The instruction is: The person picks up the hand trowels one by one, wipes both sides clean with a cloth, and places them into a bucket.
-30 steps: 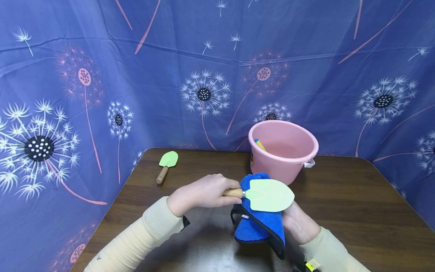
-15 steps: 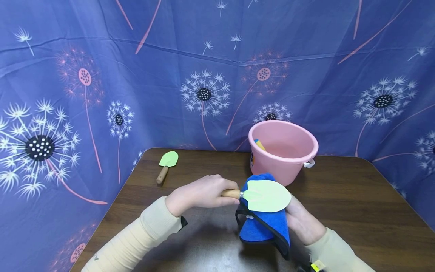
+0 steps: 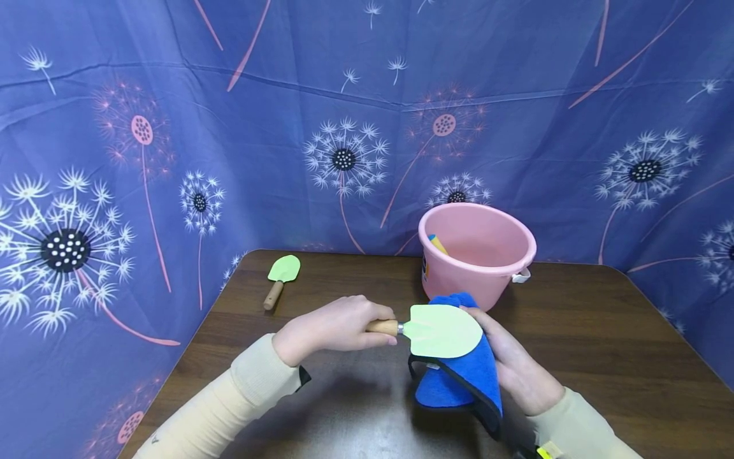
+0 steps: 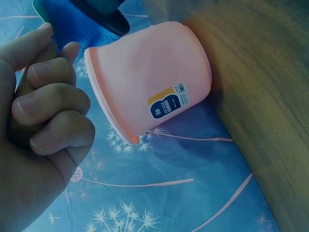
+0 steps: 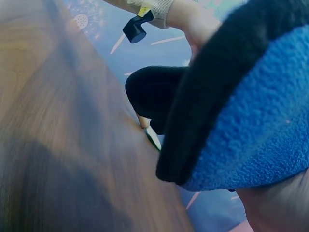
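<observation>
My left hand [image 3: 335, 325] grips the wooden handle of a garden trowel [image 3: 444, 331], its pale green blade pointing right. In the left wrist view the fingers [image 4: 53, 101] curl round the handle. Behind and under the blade hangs a blue cloth [image 3: 478, 376] with black edging. My right hand [image 3: 518, 360] holds the cloth from the right, thumb at the blade's upper edge and the other fingers mostly hidden. Up close in the right wrist view, the folded cloth [image 5: 260, 111] covers much of that hand.
A pink bucket [image 3: 464, 277] with a yellow and blue item [image 3: 438, 244] inside stands at the back, just beyond the cloth. A second green trowel [image 3: 279, 280] lies at the table's [image 3: 608, 331] back left. A patterned blue curtain [image 3: 275, 127] hangs behind.
The cloth and right hand have shifted right while the trowel and left hand moved slightly left, so the blade slid leftward across the cloth. The right thumb now shows at the blade's upper edge.
</observation>
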`<state>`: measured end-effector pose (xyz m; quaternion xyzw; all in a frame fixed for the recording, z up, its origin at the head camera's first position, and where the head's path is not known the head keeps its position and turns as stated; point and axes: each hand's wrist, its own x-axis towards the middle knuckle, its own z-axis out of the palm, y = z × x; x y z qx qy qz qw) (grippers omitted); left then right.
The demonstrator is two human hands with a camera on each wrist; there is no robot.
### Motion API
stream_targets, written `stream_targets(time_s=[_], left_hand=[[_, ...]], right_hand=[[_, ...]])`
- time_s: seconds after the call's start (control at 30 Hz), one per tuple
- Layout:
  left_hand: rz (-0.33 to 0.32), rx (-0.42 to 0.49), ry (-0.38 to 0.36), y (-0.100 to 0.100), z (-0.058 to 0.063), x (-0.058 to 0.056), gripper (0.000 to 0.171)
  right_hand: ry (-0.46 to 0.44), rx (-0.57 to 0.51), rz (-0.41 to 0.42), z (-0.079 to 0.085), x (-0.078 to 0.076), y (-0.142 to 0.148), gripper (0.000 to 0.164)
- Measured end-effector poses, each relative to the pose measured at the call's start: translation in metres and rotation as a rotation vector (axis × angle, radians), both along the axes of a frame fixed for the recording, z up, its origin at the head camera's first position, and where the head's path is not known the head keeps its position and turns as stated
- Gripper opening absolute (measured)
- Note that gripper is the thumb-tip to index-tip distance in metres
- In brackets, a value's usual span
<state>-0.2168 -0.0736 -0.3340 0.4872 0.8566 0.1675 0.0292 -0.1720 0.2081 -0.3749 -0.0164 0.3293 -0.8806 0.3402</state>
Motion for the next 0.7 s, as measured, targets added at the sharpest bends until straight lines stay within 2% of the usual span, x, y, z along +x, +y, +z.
stream_targets(time_s=[0.07, 0.23, 0.7], left_hand=[[-0.002, -0.001, 0.003, -0.002, -0.001, 0.000, 0.019], [-0.006, -0.008, 0.009, -0.005, -0.002, 0.000, 0.019], [-0.031, 0.000, 0.026, -0.011, -0.003, 0.000, 0.020]], right_hand=[[-0.035, 0.044, -0.024, 0.001, 0.001, 0.002, 0.033], [-0.041, 0.169, -0.059, 0.002, 0.002, 0.008, 0.042], [0.045, 0.170, 0.002, 0.006, 0.008, 0.031, 0.035]])
